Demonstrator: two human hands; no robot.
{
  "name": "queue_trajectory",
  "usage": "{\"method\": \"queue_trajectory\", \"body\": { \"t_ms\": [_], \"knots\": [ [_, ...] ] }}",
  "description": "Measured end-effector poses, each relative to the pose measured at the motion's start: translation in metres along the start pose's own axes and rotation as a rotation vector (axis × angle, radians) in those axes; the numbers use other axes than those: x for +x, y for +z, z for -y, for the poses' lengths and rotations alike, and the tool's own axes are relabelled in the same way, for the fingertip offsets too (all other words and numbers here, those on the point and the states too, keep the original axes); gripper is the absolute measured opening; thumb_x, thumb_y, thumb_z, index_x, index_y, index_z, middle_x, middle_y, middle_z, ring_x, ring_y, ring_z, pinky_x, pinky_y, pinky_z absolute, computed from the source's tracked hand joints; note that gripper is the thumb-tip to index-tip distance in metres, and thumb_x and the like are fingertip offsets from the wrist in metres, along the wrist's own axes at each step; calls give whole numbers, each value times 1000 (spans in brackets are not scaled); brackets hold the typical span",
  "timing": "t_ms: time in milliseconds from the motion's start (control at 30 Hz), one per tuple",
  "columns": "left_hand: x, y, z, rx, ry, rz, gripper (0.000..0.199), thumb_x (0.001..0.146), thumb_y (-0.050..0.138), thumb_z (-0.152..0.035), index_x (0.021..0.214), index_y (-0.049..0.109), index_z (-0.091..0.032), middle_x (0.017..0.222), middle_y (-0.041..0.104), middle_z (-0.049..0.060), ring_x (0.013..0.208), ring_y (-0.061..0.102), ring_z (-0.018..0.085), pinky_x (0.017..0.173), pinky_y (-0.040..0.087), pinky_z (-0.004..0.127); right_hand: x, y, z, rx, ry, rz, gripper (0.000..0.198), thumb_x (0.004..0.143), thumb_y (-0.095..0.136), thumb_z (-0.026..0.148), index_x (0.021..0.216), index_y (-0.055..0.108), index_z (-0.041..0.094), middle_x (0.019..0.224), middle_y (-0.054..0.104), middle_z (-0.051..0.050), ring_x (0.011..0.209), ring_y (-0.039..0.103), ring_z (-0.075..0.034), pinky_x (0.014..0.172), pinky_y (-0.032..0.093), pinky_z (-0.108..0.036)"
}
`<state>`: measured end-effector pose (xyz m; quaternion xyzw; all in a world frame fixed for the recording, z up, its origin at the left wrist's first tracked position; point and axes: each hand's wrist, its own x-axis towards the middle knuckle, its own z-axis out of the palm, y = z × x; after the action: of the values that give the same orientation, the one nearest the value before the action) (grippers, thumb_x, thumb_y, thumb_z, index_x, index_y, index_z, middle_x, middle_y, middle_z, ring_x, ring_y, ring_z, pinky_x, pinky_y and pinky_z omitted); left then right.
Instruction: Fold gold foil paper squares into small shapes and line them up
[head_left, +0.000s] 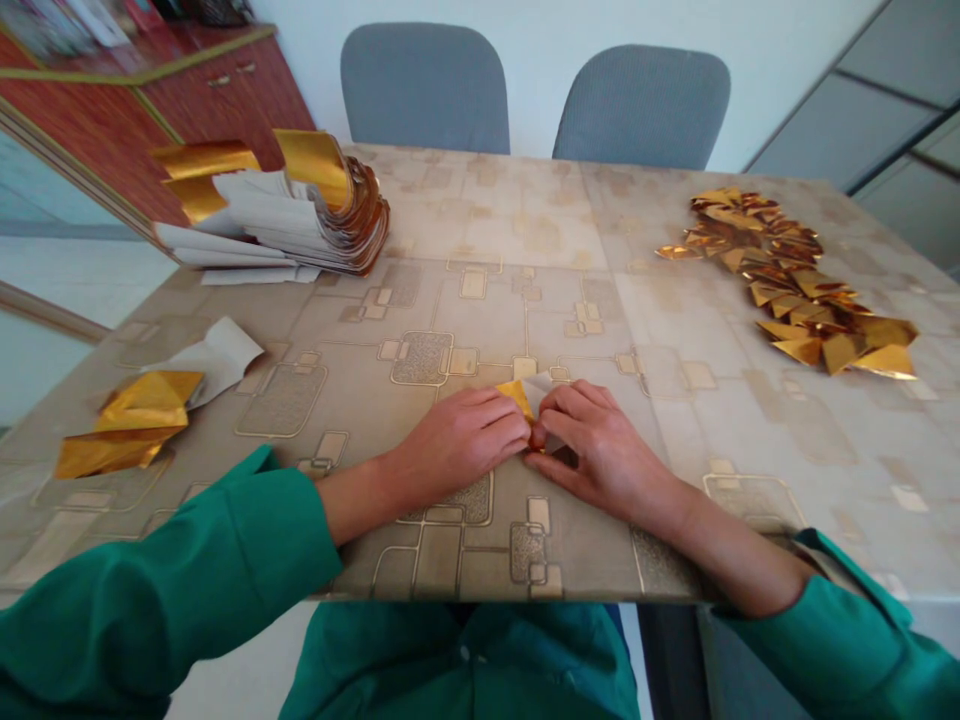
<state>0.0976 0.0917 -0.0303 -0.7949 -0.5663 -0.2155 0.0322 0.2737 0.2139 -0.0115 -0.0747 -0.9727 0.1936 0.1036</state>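
Note:
Between my two hands, near the table's front edge, is a small sheet of gold foil paper (517,394) with a pale back, partly folded. My left hand (480,428) has its fingers closed on the sheet's left part. From the other side my right hand (592,435) pinches it, thumb below and fingers curled above. The fingers hide most of the sheet, so its full shape cannot be seen. Over at the left lie loose gold paper pieces (142,415) and a white-sided sheet (221,360).
A thick bent stack of gold-and-white paper (300,215) stands at the back left. Folded gold paper pieces (795,270) lie heaped at the right. The patterned tablecloth (480,230) covers the table. Two grey chairs (424,90) stand behind it, and a wooden cabinet (225,100) is at left.

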Motion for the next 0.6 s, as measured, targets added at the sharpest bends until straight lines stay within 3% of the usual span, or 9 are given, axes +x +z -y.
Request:
{"method": "queue_trajectory", "body": {
  "t_ms": [300, 600],
  "knots": [
    [2, -9, 3, -224, -121, 58, 22, 101, 49, -27, 92, 64, -15, 99, 62, 7, 94, 56, 19, 88, 45, 34, -1, 1, 1, 39, 36, -12, 13, 91, 60, 25, 79, 60, 19, 89, 60, -4, 90, 49, -20, 85, 35, -34],
    [3, -5, 2, -221, -254, 46, 15, 96, 59, -27, 86, 61, -16, 95, 59, 5, 93, 54, 20, 84, 44, 34, 1, 4, 0, 24, 72, -51, 20, 92, 59, 27, 74, 59, 19, 85, 61, -3, 88, 51, -20, 87, 34, -35]
  ]
}}
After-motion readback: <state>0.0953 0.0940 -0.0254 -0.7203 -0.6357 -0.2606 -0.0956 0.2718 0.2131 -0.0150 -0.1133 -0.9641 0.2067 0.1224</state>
